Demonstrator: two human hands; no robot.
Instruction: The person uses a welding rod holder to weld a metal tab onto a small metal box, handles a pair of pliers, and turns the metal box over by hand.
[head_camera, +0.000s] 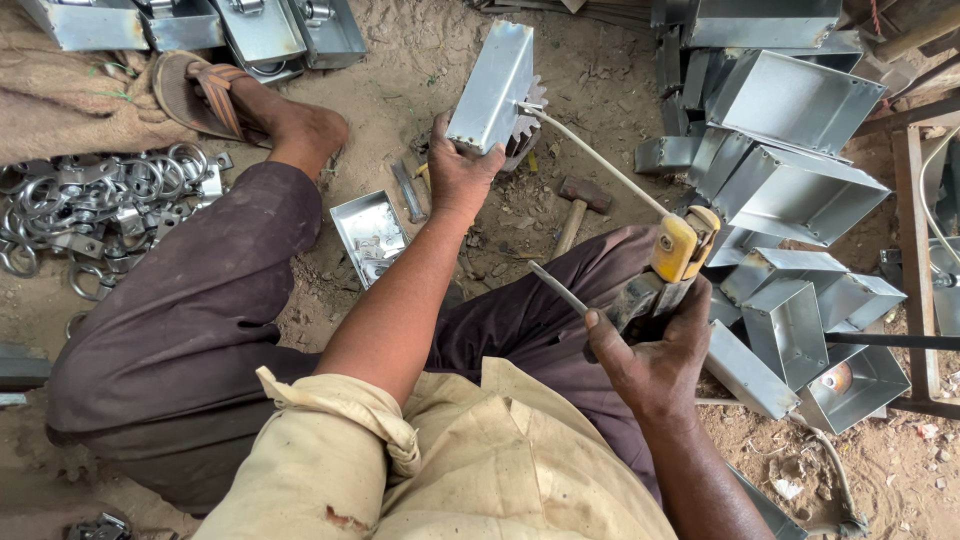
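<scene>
Person seated on a dirt floor (590, 90), legs spread, seen from above.

Left hand (462, 170): closed around the lower end of a metal box (492, 88), held up off the ground in front of the body, open side turned away. Thumb and fingers wrap its bottom edge.

Right hand (655, 365): gripped around an electrode holder (678, 250) with a yellow head. A long pale rod (590, 155) runs from the holder up and left; its tip touches the right side of the box. A thin metal strip (558, 288) pokes out left of the fist.

On the ground between the legs: a hammer (578, 205) with a wooden handle, just right of the box; a small open tray (370, 235) holding bits of hardware, lying by the left knee; a dark tool (408, 192) just beside the tray.

Left of the person: a heap of metal rings and clasps (100, 210). Sandalled foot (215, 95) rests above it, next to burlap sacking (60, 110).

Top left: several finished boxes with fittings (260, 30).

Right: a large pile of open boxes (790, 170), tipped at all angles, near the right hand. Dark metal frame (915, 250) at the far right edge.
</scene>
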